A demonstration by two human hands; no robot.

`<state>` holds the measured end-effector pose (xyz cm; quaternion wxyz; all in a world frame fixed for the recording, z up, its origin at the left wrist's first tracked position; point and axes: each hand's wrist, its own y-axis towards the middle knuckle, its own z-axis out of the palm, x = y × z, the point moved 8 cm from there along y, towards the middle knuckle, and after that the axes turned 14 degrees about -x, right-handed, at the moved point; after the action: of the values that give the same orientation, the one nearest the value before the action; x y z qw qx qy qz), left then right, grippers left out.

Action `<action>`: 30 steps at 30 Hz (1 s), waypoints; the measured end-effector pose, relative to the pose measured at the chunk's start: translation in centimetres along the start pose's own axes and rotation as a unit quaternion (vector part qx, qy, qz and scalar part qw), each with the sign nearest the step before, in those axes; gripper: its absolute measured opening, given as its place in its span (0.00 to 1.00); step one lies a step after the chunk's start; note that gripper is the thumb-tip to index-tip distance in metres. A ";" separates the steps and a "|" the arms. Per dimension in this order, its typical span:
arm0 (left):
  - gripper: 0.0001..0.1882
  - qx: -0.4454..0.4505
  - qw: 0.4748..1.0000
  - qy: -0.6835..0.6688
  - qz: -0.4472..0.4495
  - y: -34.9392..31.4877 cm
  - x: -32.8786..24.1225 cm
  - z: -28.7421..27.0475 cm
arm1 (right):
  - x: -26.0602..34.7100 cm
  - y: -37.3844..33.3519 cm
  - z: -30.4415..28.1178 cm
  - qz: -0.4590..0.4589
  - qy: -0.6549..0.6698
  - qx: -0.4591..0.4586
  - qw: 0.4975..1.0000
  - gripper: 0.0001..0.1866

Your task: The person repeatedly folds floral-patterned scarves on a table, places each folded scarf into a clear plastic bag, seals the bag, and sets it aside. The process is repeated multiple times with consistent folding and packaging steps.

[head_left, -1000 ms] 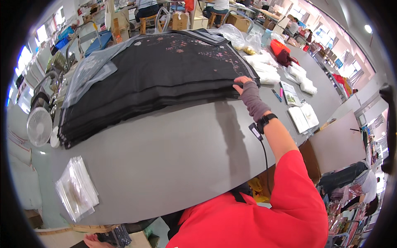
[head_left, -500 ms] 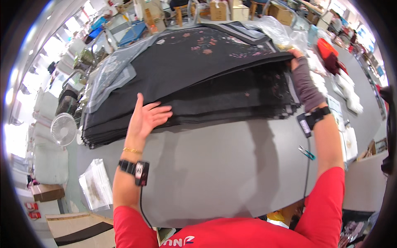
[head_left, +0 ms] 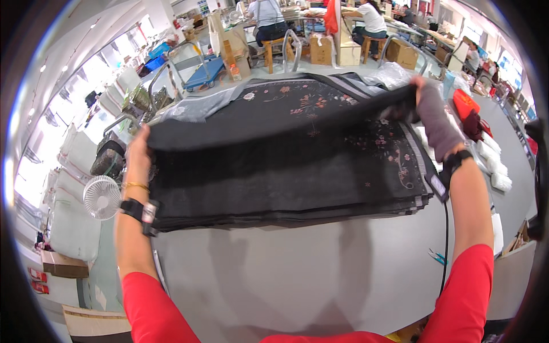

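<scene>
Both grips, left hand [head_left: 138, 154] and right hand [head_left: 424, 96], hold black cloth [head_left: 229, 128]; right-wrist label [head_left: 438, 184] (print illegible) is white.

red shirt [head_left: 320, 338], short sleeves [head_left: 466, 288] same red. below left hand [head_left: 139, 144]: thin gold-coloured bracelet [head_left: 136, 185], then black strap [head_left: 131, 208] with small dark box [head_left: 150, 217], pale label on it. right hand [head_left: 422, 87]: grey-purple fingerless cuff [head_left: 439, 123] over wrist; black band [head_left: 456, 162], small box [head_left: 438, 187], pale face, thin black cable [head_left: 445, 246] running down.
</scene>
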<state>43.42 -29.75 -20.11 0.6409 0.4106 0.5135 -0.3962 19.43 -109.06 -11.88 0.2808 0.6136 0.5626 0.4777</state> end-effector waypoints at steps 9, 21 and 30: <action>0.19 -0.186 0.972 -0.113 0.087 -1.5 -14.5 -9.9 | 4.5 5.7 -13.3 -0.102 -0.053 -0.029 0.993 0.15; 0.28 -0.362 0.871 -0.143 0.300 -21.7 -28.5 -20.9 | 7.6 7.4 -34.1 0.006 0.056 -0.181 0.982 0.20; 0.36 -0.377 0.847 0.147 0.346 -5.4 -25.7 -13.9 | 6.0 9.2 -20.2 -0.078 -0.124 -0.004 0.989 0.18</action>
<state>29.68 -16.40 2.64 0.7588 0.3421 0.5363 0.1396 4.58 -109.13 5.66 0.3871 0.6211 0.5676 0.3770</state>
